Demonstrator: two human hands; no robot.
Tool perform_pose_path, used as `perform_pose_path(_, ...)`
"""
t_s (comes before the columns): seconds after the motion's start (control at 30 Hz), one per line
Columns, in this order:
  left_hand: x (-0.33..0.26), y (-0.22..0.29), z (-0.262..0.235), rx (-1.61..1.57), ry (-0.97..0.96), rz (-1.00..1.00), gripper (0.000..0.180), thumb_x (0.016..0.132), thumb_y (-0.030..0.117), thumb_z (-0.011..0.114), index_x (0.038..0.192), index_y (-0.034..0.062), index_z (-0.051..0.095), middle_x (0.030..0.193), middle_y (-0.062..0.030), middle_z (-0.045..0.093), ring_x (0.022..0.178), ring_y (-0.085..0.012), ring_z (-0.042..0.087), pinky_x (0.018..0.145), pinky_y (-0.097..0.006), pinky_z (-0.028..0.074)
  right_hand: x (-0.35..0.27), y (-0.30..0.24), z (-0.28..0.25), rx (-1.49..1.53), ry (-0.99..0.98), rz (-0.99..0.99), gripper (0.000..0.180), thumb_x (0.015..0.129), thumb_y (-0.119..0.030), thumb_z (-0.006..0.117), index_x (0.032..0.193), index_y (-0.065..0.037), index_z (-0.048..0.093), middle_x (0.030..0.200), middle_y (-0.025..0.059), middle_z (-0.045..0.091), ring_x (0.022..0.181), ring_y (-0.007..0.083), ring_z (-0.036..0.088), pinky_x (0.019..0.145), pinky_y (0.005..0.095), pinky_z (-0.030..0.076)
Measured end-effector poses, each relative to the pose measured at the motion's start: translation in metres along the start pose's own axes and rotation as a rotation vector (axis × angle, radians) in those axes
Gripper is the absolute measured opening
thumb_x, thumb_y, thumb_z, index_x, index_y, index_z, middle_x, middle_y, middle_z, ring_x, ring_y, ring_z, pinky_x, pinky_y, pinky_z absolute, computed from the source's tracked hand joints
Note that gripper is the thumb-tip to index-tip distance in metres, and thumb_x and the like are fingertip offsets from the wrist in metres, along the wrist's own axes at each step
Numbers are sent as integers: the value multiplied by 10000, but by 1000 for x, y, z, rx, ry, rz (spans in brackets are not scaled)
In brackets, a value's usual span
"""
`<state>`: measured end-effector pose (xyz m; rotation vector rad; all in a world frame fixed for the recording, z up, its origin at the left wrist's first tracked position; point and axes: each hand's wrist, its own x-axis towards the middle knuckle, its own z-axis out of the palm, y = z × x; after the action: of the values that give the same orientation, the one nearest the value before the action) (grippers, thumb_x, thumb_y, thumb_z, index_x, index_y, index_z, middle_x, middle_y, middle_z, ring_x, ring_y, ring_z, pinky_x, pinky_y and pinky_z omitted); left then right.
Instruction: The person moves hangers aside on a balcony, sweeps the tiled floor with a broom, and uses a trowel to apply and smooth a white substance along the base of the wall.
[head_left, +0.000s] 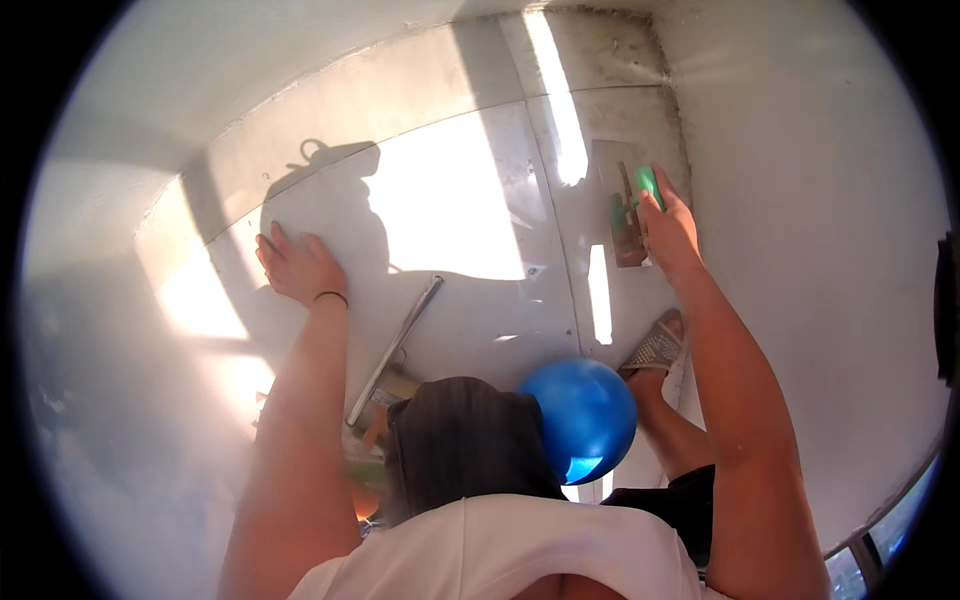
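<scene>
Your right hand (668,232) at two o'clock grips what looks like a green-handled trowel (640,200) pressed to the floor (mid-smoothing, next steady strokes), while your left hand (298,266) lies flat, empty, at ten.

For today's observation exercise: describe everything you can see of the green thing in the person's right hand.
The green thing is small, flat and bright green, plastic by its look, perhaps a scraper or sponge; its exact kind cannot be told. The right hand grips its lower part, so only the upper end shows, pressed against the pale, sunlit surface near the corner of a wall. A dark, brownish patch lies just left of it.
</scene>
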<state>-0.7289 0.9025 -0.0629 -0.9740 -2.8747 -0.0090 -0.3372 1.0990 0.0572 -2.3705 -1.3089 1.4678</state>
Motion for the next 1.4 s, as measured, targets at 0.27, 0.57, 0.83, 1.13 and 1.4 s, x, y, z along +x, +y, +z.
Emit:
perform_pose_path(0.27,10,13,-2,-22,-76,-55,492,934,269,509,1380,68,458,1490,-187,357,1382,-328,329,1101,-452,316,-1,-28,-19,-28,-48,2,502,988,-261,483,1480,-208,393,923,36,596,769,125,522,784,314,481)
perform_pose_path(0.57,9,18,-4,-44,-26,-13,484,945,266,492,1386,69,453,1483,-178,366,1377,-314,335,1115,-432,301,13,-45,-6,-66,-15,-52,500,965,-264,483,1458,-203,419,1240,142,608,1112,247,590,939,338,453)
perform_pose_path(0.83,9,1,-2,0,-14,-44,486,946,270,488,1393,82,453,1494,-163,354,1386,-301,325,1128,-436,280,0,27,28,-235,68,-381,516,973,-262,476,1474,-183,385,1324,152,565,1204,261,546,1035,348,391)
perform_pose_path(1.13,4,2,-5,9,-35,-42,510,932,260,515,1406,92,432,1508,-156,333,1393,-318,311,1124,-448,280,56,-72,12,-19,-10,-91,529,984,-308,485,1495,-256,358,843,26,569,589,110,457,585,301,445)
perform_pose_path(1.4,5,11,0,-22,-37,-2,525,925,249,521,1413,90,409,1503,-163,340,1391,-330,312,1111,-470,289,92,-93,-8,26,-61,-81,563,979,-312,493,1511,-285,309,712,-9,472,576,90,419,545,273,395)
